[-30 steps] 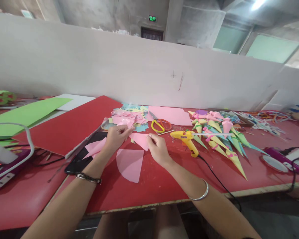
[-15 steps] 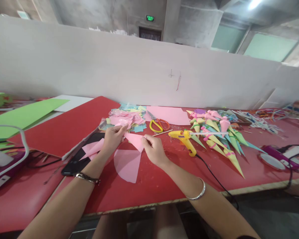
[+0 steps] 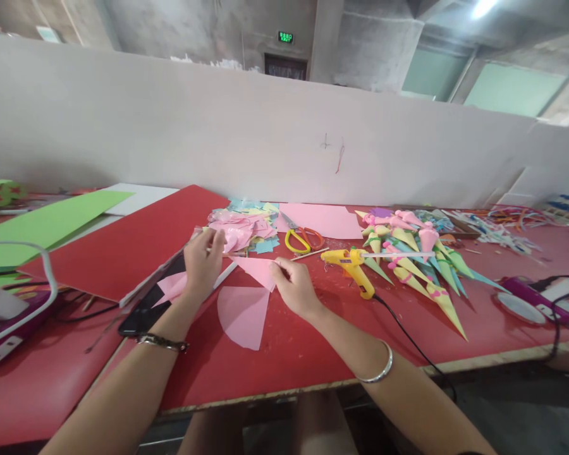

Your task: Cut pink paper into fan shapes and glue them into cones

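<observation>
My right hand (image 3: 294, 284) pinches the right end of a folded pink paper cone (image 3: 256, 270), whose narrow tip points left. My left hand (image 3: 203, 262) is raised just left of that tip, not touching it, with loosely bent fingers and nothing visible in them. Beneath the cone, a flat pink paper sector (image 3: 243, 316) lies on the red table. Partly behind my left wrist, more pink paper (image 3: 172, 287) rests on a black phone-like slab (image 3: 135, 321). A narrow pale strip (image 3: 225, 275) shows beside my left hand.
A yellow glue gun (image 3: 355, 268) lies right of my right hand, its black cord running over the table edge. Scissors (image 3: 305, 239), a pink sheet (image 3: 322, 220) and paper scraps (image 3: 244, 229) are behind. Decorated paper cones (image 3: 410, 249) are heaped right; a red board (image 3: 123, 246) lies left.
My left hand has let go of the narrow end of the pink cone and drawn back a little to the left. The right hand keeps its hold in the same place.
</observation>
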Motion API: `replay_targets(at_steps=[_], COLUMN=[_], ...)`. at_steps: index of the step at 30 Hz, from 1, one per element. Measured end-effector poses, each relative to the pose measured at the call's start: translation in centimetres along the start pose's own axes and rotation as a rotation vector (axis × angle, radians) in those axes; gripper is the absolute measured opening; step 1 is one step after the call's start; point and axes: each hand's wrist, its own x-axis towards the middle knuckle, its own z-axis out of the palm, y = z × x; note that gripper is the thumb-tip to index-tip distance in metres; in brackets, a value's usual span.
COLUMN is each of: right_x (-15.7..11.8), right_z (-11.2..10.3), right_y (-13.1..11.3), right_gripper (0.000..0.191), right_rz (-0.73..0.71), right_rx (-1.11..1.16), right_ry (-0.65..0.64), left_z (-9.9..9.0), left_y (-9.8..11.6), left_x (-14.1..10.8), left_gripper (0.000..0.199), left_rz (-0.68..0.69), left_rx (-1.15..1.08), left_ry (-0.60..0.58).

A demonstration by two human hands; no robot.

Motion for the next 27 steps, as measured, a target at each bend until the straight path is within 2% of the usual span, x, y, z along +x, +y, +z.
replay_targets(at_steps=[1, 3, 5, 7, 14, 22, 27], right_x=[0.0, 0.0, 0.0, -0.1, -0.2, -0.2, -0.2], right_z=[0.0, 0.1, 0.1, 0.2, 0.4, 0.1, 0.0], right_y=[0.0, 0.1, 0.2, 0.4, 0.3, 0.1, 0.0], right_gripper=[0.034, 0.035, 0.034, 0.031, 0.031, 0.040, 0.038], right_rz=[0.000, 0.005, 0.012, 0.015, 0.017, -0.011, -0.015], right_rx=[-0.007, -0.023, -0.027, -0.023, -0.053, -0.067, -0.044], right_ry=[-0.010, -0.030, -0.042, -0.045, -0.036, 0.017, 0.036], left_z=[0.1, 0.5, 1.1, 1.6, 2.0, 1.8, 2.0], left_y=[0.5, 1.3, 2.0, 2.2, 1.9, 1.4, 1.5], left_x=[-0.2, -0.8, -1.5, -2.1, -2.6, -2.2, -2.2], left_gripper=[0.026, 0.023, 0.028, 0.035, 0.043, 0.043, 0.042], left_rz=[0.054, 0.210, 0.380, 0.452, 0.401, 0.334, 0.309], left_rx=[0.013, 0.061, 0.127, 0.167, 0.167, 0.150, 0.122], left_ry=[-0.033, -0.178, -0.357, -0.447, -0.432, -0.367, -0.349])
